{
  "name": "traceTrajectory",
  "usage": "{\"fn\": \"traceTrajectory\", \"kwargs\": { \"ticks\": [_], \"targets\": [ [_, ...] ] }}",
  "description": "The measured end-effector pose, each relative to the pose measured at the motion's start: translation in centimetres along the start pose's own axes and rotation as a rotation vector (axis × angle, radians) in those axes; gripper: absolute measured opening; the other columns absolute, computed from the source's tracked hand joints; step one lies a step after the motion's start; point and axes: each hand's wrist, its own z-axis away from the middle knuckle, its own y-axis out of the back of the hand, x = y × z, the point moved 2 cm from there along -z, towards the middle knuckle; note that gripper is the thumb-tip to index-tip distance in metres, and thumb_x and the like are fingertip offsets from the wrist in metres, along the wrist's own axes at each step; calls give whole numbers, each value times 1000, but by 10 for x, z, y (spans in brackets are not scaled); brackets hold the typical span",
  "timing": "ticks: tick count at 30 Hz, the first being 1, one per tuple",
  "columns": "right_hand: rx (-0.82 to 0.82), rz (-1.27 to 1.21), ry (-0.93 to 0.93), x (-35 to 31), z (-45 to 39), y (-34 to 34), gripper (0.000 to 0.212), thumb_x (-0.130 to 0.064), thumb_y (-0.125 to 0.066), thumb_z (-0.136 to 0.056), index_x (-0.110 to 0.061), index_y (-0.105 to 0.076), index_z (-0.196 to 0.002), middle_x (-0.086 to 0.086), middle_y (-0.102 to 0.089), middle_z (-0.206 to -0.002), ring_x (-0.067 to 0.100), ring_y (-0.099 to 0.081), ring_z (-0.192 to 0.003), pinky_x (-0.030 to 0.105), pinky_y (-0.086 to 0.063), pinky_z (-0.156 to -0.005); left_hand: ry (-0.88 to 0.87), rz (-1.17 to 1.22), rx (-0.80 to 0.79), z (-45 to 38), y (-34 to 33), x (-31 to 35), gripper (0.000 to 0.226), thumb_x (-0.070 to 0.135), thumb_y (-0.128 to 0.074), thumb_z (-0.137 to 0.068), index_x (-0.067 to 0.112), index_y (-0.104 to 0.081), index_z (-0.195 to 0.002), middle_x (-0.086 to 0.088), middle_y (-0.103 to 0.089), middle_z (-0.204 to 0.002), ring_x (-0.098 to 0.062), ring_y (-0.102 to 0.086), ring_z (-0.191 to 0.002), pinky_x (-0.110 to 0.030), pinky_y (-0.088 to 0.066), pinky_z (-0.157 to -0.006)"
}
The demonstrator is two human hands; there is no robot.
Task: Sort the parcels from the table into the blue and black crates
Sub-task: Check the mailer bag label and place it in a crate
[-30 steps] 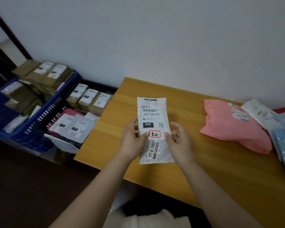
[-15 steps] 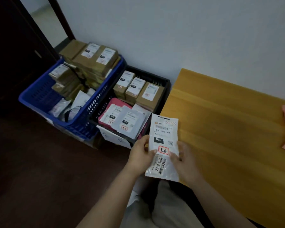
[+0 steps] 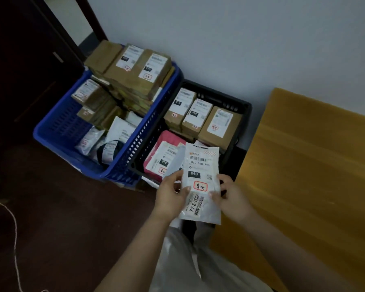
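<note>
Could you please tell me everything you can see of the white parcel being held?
The white parcel is a flat, glossy plastic mailer, held upright, label facing the camera, over the near edge of the black crate. Its label shows a barcode, a black "060" box and a red-bordered stamp. The left hand and right hand pinch its sides, thumbs on front. Nothing else touches it.

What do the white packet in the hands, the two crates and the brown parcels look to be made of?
White packet: probably thin plastic film, slightly glossy and crinkled. Blue crate and black crate: seemingly moulded plastic, with slotted walls. Brown parcels: look like matt cardboard or kraft paper, flat-sided, with white paper labels.
</note>
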Motion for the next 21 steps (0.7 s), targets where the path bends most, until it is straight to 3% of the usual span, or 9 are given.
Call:
{"fn": "traceTrajectory", "kwargs": {
  "ticks": [5, 8, 11, 15, 18, 21],
  "targets": [
    [36, 5, -55, -4, -24, 1, 48, -17, -61, -95, -17, -39, -138, -5, -58, -119, 3, -57, -94, 15, -49, -67, 33, -30, -64, -29, -1, 2, 45, 19, -68, -80, 37, -61, -120, 0, -64, -120, -15, -67, -100, -43, -60, -79],
    [66, 8, -111, -2, -41, -8, 53, -16, -65, -91, -18, -40, -137, -1, -56, -129, 17, -59, -113, 33, -57, -82, 25, -97, -116, -54, -1, 1, 47, 10, -68, -86, 26, -58, -129, 0, -63, -119, -13, -64, -102, -42, -60, -79],
    [116, 54, -144, -3, -62, -21, 50, -17, -68, -88, -22, -44, -131, -1, -54, -128, 19, -57, -114, 35, -56, -86, 53, -142, -179, -79, 0, 0, 57, 10, -70, -85, 22, -52, -138, 0, -61, -119, -14, -61, -103, -42, -59, -83],
    [147, 186, -222, 1, -94, -45, 66, -23, -67, -88, -18, -32, -144, 8, -47, -133, 25, -52, -119, 39, -52, -90, 4, -255, -244, -112, -1, -8, 54, 8, -68, -88, 14, -49, -138, 8, -54, -109, -10, -55, -100, -30, -53, -85],
    [132, 210, -305, 12, -114, -66, 72, -23, -65, -89, -15, -25, -149, 12, -42, -137, 27, -49, -123, 37, -47, -91, -2, -317, -279, -135, -5, -21, 58, 4, -68, -86, 12, -47, -141, 2, -56, -122, -10, -53, -105, -23, -48, -90],
    [141, 218, -356, 23, -125, -81, 69, -24, -64, -90, -17, -26, -147, 11, -42, -137, 27, -51, -121, 38, -50, -88, 26, -358, -323, -150, -8, -36, 62, 5, -68, -86, 13, -45, -143, -3, -56, -133, -19, -57, -115, -34, -50, -98]
  ]
}}
